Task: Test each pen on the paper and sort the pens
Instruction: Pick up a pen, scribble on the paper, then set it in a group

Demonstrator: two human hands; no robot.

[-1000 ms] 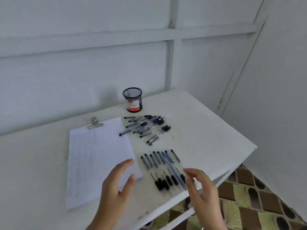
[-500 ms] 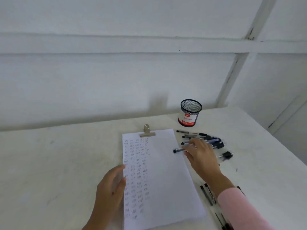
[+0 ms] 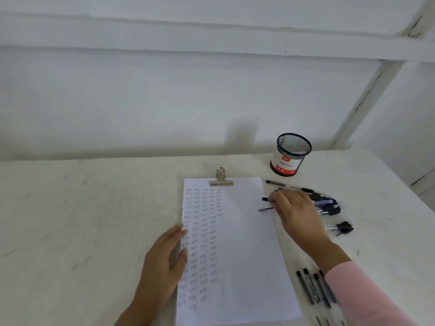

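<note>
White paper [image 3: 237, 255] lies between the hands, with marks down its left half. On its left edge the left hand [image 3: 164, 260] rests flat, fingers straight. The right hand [image 3: 299, 215] lies over the loose pens [image 3: 327, 205] just right of the sheet; whether it grips one cannot be told.

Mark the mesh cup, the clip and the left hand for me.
mesh cup [image 3: 291, 156], head view, front wall.
clip [image 3: 221, 183], head view, flat metal bar.
left hand [image 3: 164, 260], head view, back of the hand.
</note>
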